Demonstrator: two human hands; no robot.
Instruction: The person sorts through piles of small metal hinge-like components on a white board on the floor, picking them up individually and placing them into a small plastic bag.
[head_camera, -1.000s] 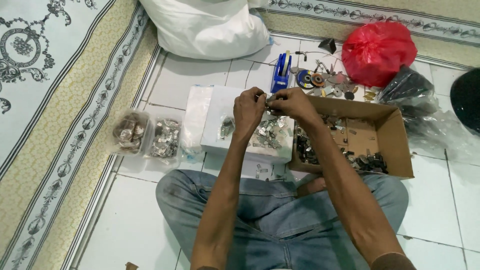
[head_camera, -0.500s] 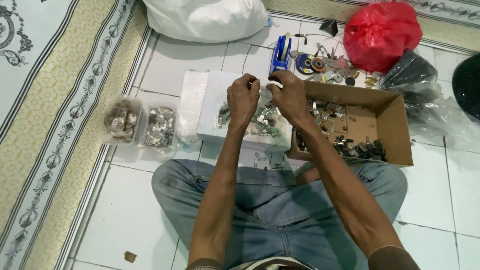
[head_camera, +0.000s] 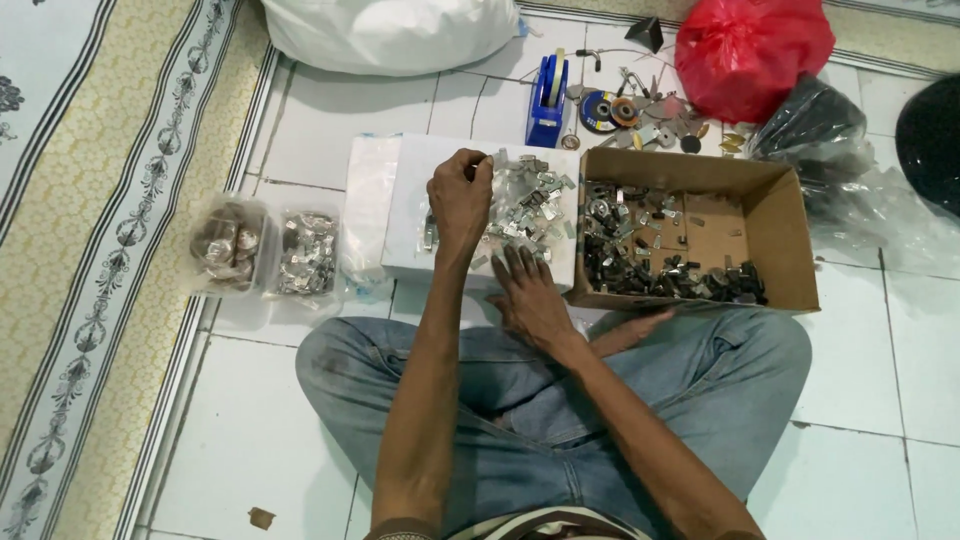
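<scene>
I sit cross-legged on a tiled floor. My left hand (head_camera: 460, 203) hovers over a white box lid (head_camera: 405, 215) heaped with small shiny metal clips (head_camera: 527, 202), its fingers curled around a small metal piece. My right hand (head_camera: 528, 293) rests flat at the lid's near edge, fingers spread, touching a few clips. To the right, a brown cardboard box (head_camera: 775, 235) holds several darker metal parts (head_camera: 650, 262).
Two clear plastic bags of metal pieces (head_camera: 265, 250) lie to the left by a patterned rug (head_camera: 90, 200). A blue tape dispenser (head_camera: 548, 100), loose tools, a red bag (head_camera: 752, 50), a black bag (head_camera: 815, 125) and a white sack (head_camera: 390, 30) sit behind.
My right hand has dropped from beside the left hand down to the lid's near edge and spread flat. The left hand stays over the clips. The view has moved closer.
</scene>
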